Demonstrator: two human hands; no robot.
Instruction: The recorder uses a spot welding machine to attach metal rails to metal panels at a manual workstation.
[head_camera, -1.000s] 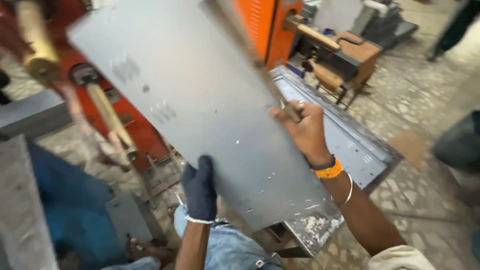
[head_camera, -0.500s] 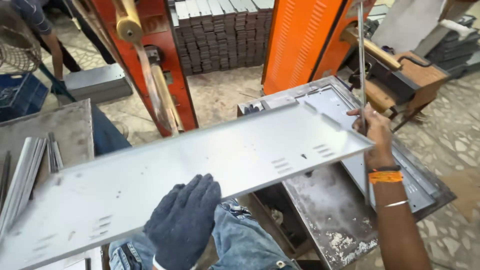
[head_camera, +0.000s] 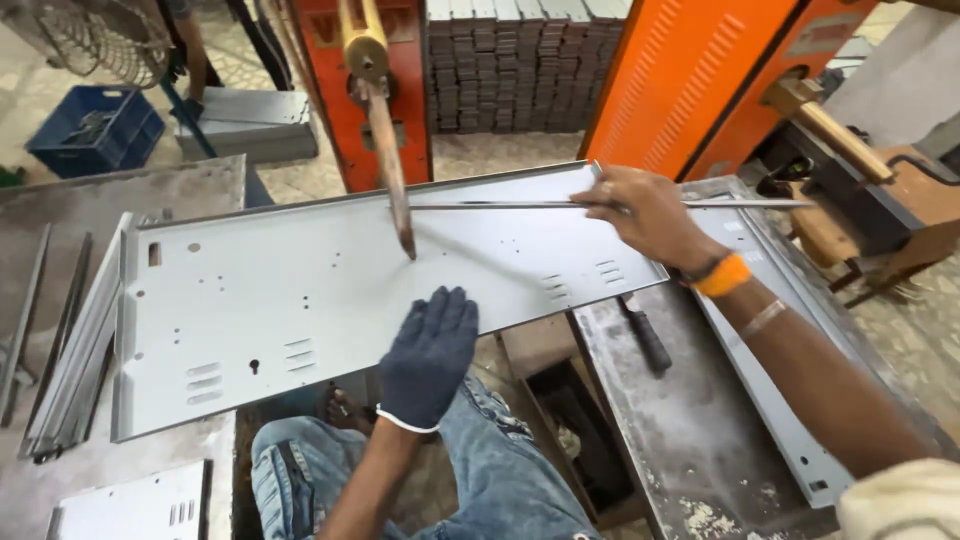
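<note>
Gloved left hand (head_camera: 430, 350) lies flat, fingers spread, on the grey panel (head_camera: 330, 300) at the near edge. Right hand (head_camera: 645, 210) grips a thin rod (head_camera: 500, 206) at the far right. The overhanging panel could tip if the pressing eases.

Electrode rod (head_camera: 392, 170) overhanging panel (head_camera: 300, 300) centre, open room left, orange machine (head_camera: 690, 80) behind

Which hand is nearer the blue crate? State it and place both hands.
Left. The gloved left hand lies flat on the grey sheet-metal panel, right of and below the blue crate. The bare right hand grips a thin rod farther right.
</note>
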